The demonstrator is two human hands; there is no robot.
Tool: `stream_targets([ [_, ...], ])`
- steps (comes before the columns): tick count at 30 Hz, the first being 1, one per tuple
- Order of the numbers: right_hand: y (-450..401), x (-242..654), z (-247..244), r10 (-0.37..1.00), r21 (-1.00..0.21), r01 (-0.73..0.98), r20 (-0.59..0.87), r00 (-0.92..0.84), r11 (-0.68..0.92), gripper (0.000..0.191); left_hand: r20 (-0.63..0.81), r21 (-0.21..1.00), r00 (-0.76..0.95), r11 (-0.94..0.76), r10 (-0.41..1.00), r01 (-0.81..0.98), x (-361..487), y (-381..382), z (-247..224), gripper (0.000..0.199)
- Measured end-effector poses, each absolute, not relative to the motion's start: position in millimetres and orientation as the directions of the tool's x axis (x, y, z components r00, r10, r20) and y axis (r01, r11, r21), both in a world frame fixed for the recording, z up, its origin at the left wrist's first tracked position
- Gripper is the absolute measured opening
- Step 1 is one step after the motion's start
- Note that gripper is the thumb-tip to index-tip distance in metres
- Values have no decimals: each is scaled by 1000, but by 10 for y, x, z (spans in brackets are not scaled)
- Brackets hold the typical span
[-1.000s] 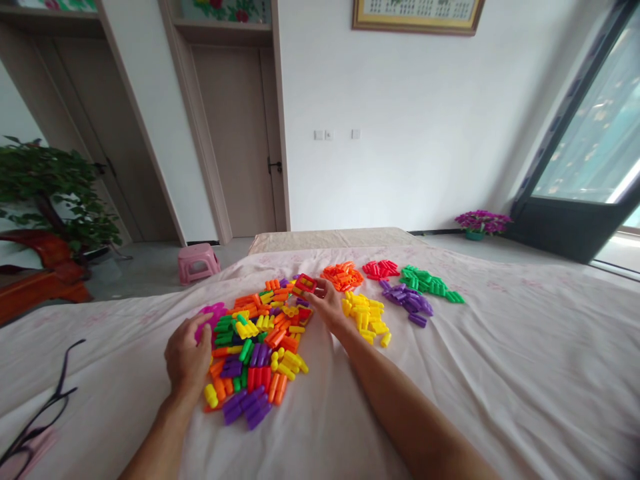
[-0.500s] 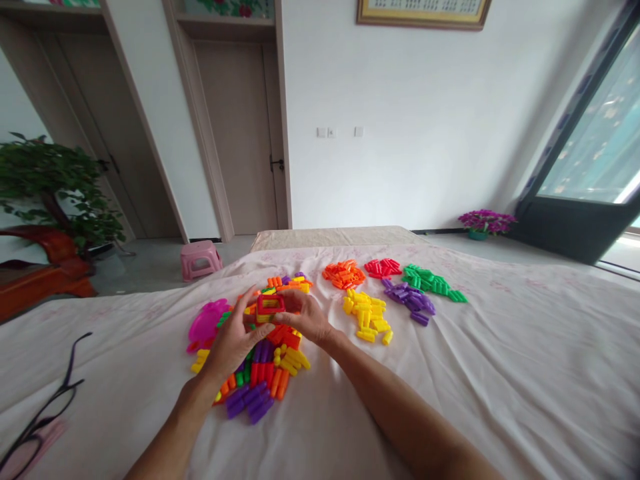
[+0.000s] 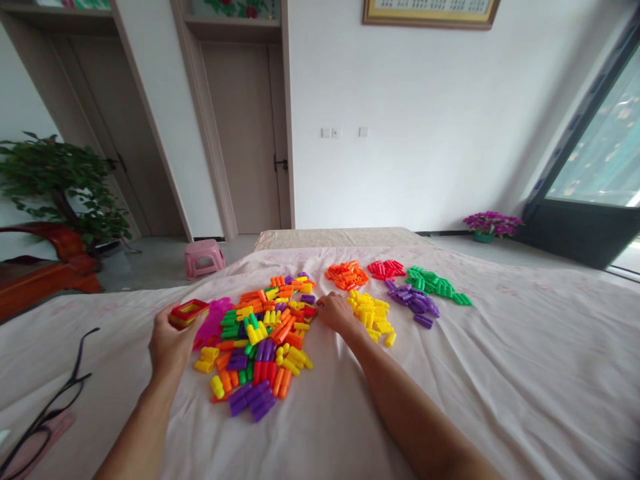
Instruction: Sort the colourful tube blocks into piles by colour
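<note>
Over the left side of the cloth, my left hand [image 3: 167,343] is closed around a hollow, four-sided toy block [image 3: 188,313] with a red rim and yellow below. A mixed heap of plastic building blocks [image 3: 260,352] in orange, yellow, green, purple and red lies between my hands. My right hand [image 3: 336,311] is at the heap's right edge, fingers curled beside a red block [image 3: 309,312]. Whether its fingertips hold anything is hidden. A flat magenta piece [image 3: 216,319] lies just right of my left hand.
Single-colour piles of orange [image 3: 346,275], red [image 3: 386,269], green [image 3: 435,283], purple [image 3: 413,300] and yellow blocks [image 3: 371,311] lie to the right. Eyeglasses [image 3: 63,400] rest at the left on the cloth [image 3: 480,380]. Beyond stands a pink stool [image 3: 205,259].
My hands have moved apart. The left carried the red and yellow block left, away from the heap. The right let go of it and moved to the heap's right edge.
</note>
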State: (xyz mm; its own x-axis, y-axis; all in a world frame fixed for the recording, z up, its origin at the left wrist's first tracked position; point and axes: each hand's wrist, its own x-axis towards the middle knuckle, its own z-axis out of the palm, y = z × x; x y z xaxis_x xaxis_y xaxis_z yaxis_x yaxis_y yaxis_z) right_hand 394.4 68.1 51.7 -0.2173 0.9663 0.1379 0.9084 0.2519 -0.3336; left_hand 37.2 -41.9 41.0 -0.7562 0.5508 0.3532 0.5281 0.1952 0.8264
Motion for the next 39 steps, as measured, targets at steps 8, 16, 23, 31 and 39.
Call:
stream_targets([
  [8, 565, 3808, 518, 954, -476, 826, 144, -263, 300, 21, 255, 647, -743, 462, 619, 607, 269, -557, 314, 69],
  [16, 647, 3769, 451, 913, -708, 582, 362, -186, 400, 23, 170, 580, -769, 569, 616, 584, 138, -508, 197, 76],
  [23, 681, 3698, 487, 929, -925, 88, 365, -61, 369, 35, 189, 582, -742, 535, 644, 613, 149, -518, 184, 79],
  [31, 384, 3453, 662, 938, -961, -239, 207, -277, 142, 39, 694, 439, -330, -13, 640, 899, 672, -535, 603, 46],
  [39, 101, 3184, 615, 873, -956, -269, 224, -433, 112, 41, 493, 708, -143, -300, 858, 640, 1362, -518, 727, 45],
])
